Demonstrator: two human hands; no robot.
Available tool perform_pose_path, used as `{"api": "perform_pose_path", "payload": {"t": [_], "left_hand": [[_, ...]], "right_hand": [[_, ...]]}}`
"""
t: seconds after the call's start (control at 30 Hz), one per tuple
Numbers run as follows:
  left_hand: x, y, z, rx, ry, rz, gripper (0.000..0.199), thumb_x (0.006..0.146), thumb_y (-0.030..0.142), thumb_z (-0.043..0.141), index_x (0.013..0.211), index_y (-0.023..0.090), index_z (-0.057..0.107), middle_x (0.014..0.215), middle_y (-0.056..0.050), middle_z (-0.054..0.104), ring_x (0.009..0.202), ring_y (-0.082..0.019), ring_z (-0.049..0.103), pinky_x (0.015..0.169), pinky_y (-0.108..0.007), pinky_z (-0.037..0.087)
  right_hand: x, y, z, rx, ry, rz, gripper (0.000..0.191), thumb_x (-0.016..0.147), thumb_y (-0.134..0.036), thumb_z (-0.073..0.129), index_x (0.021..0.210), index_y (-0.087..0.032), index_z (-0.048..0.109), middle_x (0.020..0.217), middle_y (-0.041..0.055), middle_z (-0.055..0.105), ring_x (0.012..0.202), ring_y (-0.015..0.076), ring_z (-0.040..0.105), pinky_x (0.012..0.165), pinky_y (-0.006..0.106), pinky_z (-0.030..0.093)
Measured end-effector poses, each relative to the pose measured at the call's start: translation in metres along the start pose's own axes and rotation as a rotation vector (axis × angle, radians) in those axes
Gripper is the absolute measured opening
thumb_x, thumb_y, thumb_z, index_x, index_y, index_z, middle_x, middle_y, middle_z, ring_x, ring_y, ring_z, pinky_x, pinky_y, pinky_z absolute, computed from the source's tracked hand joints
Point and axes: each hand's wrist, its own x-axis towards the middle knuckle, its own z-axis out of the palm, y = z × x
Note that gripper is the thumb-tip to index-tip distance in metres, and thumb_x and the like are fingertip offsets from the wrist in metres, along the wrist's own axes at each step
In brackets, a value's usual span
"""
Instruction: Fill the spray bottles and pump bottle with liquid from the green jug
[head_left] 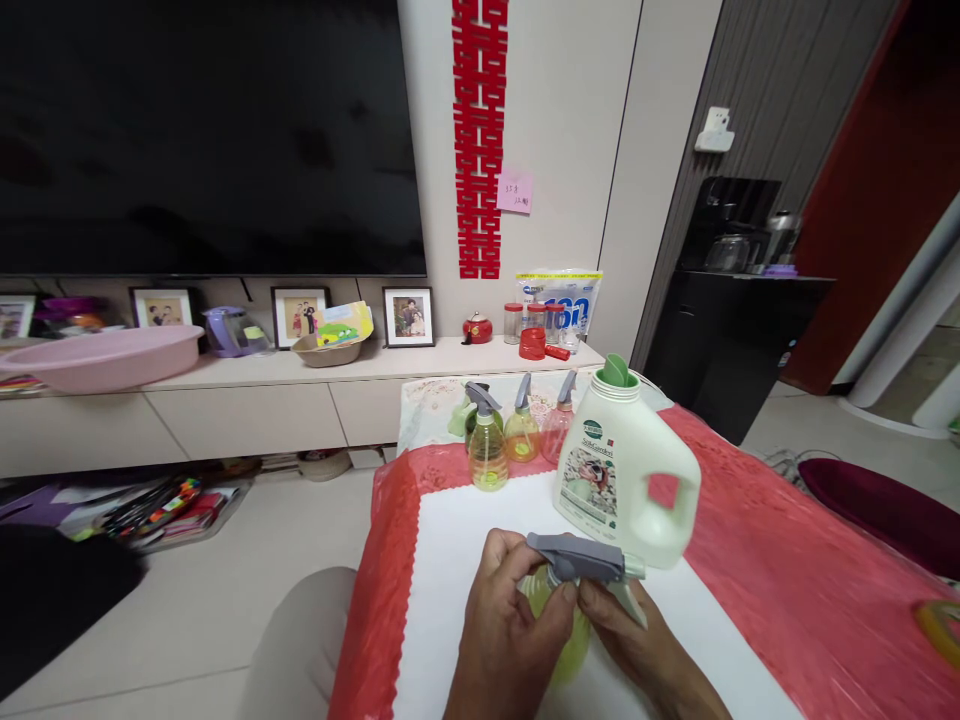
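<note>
A yellow-green spray bottle (574, 650) with a grey spray head (577, 557) stands at the front of the white sheet (450, 580). My left hand (506, 630) is closed around the neck, just under the spray head. From the right, my right hand (637, 635) has its fingers closed on the neck and trigger area; the fingertips are partly hidden. Behind them is a large pale green jug (626, 470) with a green spout in its mouth. Left of the jug stand several spray bottles, among them a yellow one (489, 455) and a pink one (557, 430).
A red cover (772, 540) lies under the white sheet. Behind the table, a long cabinet (255, 400) holds photo frames, a pink basin (120, 358), red-lidded jars and a bag (574, 295). A tape roll (937, 632) is at the right edge.
</note>
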Motion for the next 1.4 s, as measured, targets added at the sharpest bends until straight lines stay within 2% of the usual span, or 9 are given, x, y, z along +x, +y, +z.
{"api": "perform_pose_path", "payload": {"t": [0.1, 0.2, 0.33, 0.43, 0.53, 0.77, 0.9, 1.03, 1.4], "left_hand": [[-0.001, -0.001, -0.001, 0.007, -0.013, 0.027, 0.016, 0.083, 0.035, 0.059, 0.085, 0.022, 0.069, 0.089, -0.003, 0.051, 0.069, -0.014, 0.052, 0.051, -0.023, 0.038], [-0.002, 0.000, -0.002, 0.009, -0.012, 0.034, 0.017, 0.083, 0.032, 0.059, 0.091, 0.023, 0.070, 0.088, -0.002, 0.053, 0.067, -0.014, 0.052, 0.055, -0.025, 0.041], [0.000, 0.006, -0.005, -0.047, -0.033, -0.052, 0.022, 0.075, 0.033, 0.068, 0.096, 0.023, 0.068, 0.090, 0.000, 0.052, 0.059, -0.010, 0.043, 0.050, -0.023, 0.035], [0.002, 0.009, -0.008, -0.071, -0.048, -0.112, 0.028, 0.069, 0.034, 0.075, 0.093, 0.022, 0.067, 0.089, 0.001, 0.051, 0.059, -0.009, 0.039, 0.051, -0.022, 0.034], [0.005, 0.008, -0.008, -0.031, -0.048, -0.081, 0.020, 0.070, 0.029, 0.073, 0.087, 0.021, 0.068, 0.088, -0.001, 0.054, 0.071, -0.014, 0.049, 0.056, -0.022, 0.039], [0.006, 0.002, -0.008, 0.054, -0.103, -0.001, 0.022, 0.077, 0.025, 0.065, 0.098, 0.023, 0.072, 0.091, -0.004, 0.053, 0.075, -0.017, 0.054, 0.057, -0.025, 0.042], [0.005, -0.001, -0.012, 0.008, -0.148, 0.003, 0.029, 0.084, 0.036, 0.061, 0.108, 0.025, 0.073, 0.090, -0.003, 0.047, 0.074, -0.017, 0.052, 0.055, -0.025, 0.041], [0.004, -0.005, -0.016, -0.038, -0.172, 0.031, 0.035, 0.087, 0.046, 0.061, 0.113, 0.026, 0.073, 0.090, -0.004, 0.049, 0.076, -0.018, 0.053, 0.060, -0.027, 0.044], [0.000, -0.006, -0.017, -0.036, -0.166, 0.118, 0.033, 0.095, 0.038, 0.053, 0.123, 0.029, 0.069, 0.101, -0.006, 0.058, 0.092, -0.021, 0.059, 0.076, -0.033, 0.050]], "right_hand": [[0.003, -0.010, 0.004, -0.060, -0.021, -0.034, 0.051, 0.086, -0.053, 0.072, 0.123, -0.019, 0.067, 0.119, 0.0118, 0.059, 0.108, 0.0221, 0.055, 0.105, 0.035, 0.044], [0.008, -0.022, 0.009, -0.082, -0.031, -0.050, 0.045, 0.083, -0.052, 0.075, 0.113, -0.018, 0.073, 0.104, 0.0088, 0.060, 0.082, 0.0141, 0.053, 0.083, 0.024, 0.050], [0.009, -0.028, 0.014, -0.070, -0.032, -0.048, 0.040, 0.081, -0.049, 0.076, 0.109, -0.021, 0.073, 0.090, 0.0040, 0.054, 0.067, 0.0080, 0.042, 0.061, 0.016, 0.043], [0.007, -0.026, 0.013, -0.063, -0.027, -0.051, 0.037, 0.079, -0.043, 0.078, 0.109, -0.021, 0.072, 0.094, 0.0040, 0.054, 0.077, 0.0101, 0.048, 0.072, 0.017, 0.046], [0.006, -0.023, 0.011, -0.057, -0.023, -0.054, 0.039, 0.073, -0.037, 0.082, 0.107, -0.021, 0.071, 0.101, 0.0047, 0.055, 0.095, 0.0149, 0.053, 0.085, 0.019, 0.046], [0.006, -0.023, 0.006, -0.018, -0.101, -0.028, 0.050, 0.079, -0.046, 0.078, 0.120, -0.020, 0.068, 0.117, 0.0095, 0.055, 0.110, 0.0235, 0.053, 0.101, 0.033, 0.045], [0.006, -0.026, 0.006, -0.025, -0.150, -0.023, 0.043, 0.092, -0.050, 0.063, 0.123, -0.021, 0.068, 0.119, 0.0105, 0.055, 0.112, 0.0237, 0.053, 0.105, 0.037, 0.042], [0.006, -0.026, 0.005, -0.060, -0.143, -0.035, 0.037, 0.094, -0.045, 0.062, 0.124, -0.023, 0.068, 0.121, 0.0084, 0.055, 0.111, 0.0211, 0.052, 0.106, 0.034, 0.041], [0.006, -0.034, 0.003, -0.207, -0.122, -0.131, 0.033, 0.095, -0.042, 0.064, 0.124, -0.028, 0.068, 0.126, 0.0061, 0.051, 0.122, 0.0210, 0.048, 0.105, 0.027, 0.042]]}}
